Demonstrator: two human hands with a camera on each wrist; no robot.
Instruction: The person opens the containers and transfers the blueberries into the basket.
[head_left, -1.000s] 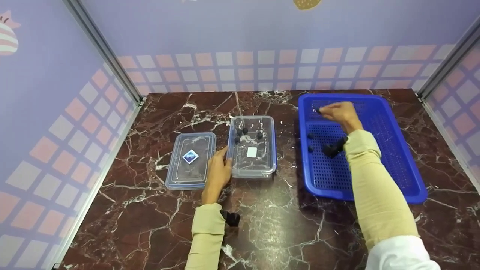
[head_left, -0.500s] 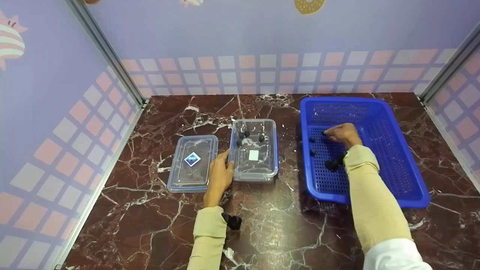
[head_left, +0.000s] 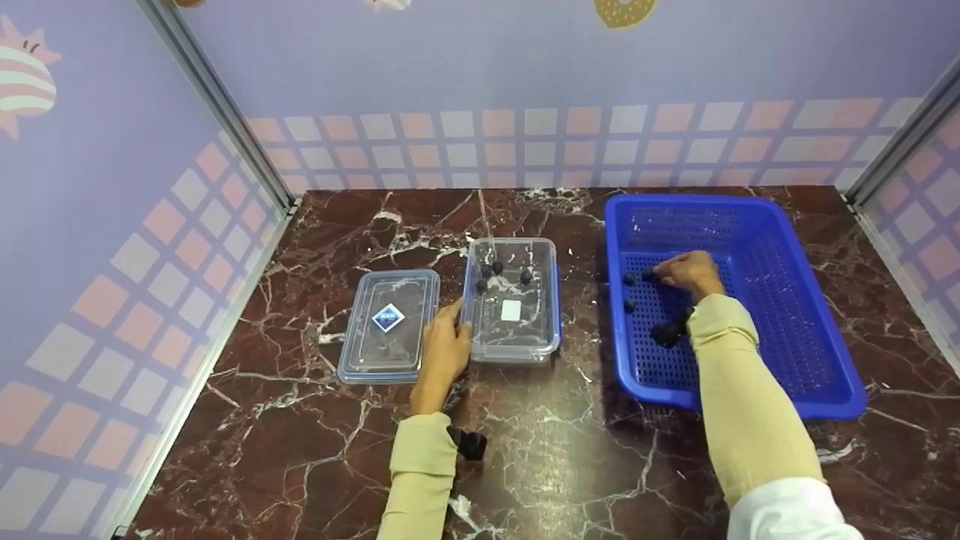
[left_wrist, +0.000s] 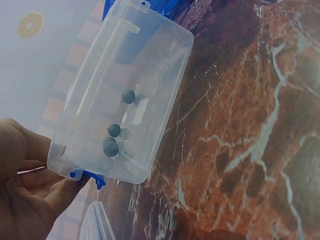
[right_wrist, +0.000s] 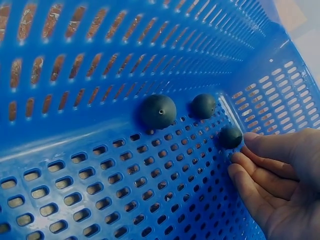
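My left hand [head_left: 444, 346] holds the left side of a clear plastic box [head_left: 512, 337]; in the left wrist view its fingers are at the box's rim beside a blue latch [left_wrist: 95, 178]. Inside the box lie several dark blueberries [left_wrist: 128, 96]. My right hand [right_wrist: 280, 177] is low inside the blue perforated basket [head_left: 619, 352]. A blueberry [right_wrist: 231, 137] sits at its thumb tip, on or just above the basket floor, and the fingers do not wrap round it. Two other blueberries [right_wrist: 159, 111] lie along the basket's left wall.
A clear lid [head_left: 386, 349] with a blue diamond sticker lies left of the box. The dark marbled tabletop [head_left: 540, 442] is bounded by patterned panels [head_left: 525, 67] at the back and both sides. Black wrist cameras [head_left: 470, 444] are worn under both cuffs.
My right hand has lowered from near the basket's back rim to its floor with a blueberry at its fingertips. My left hand stays at the box. The head view has shifted slightly.
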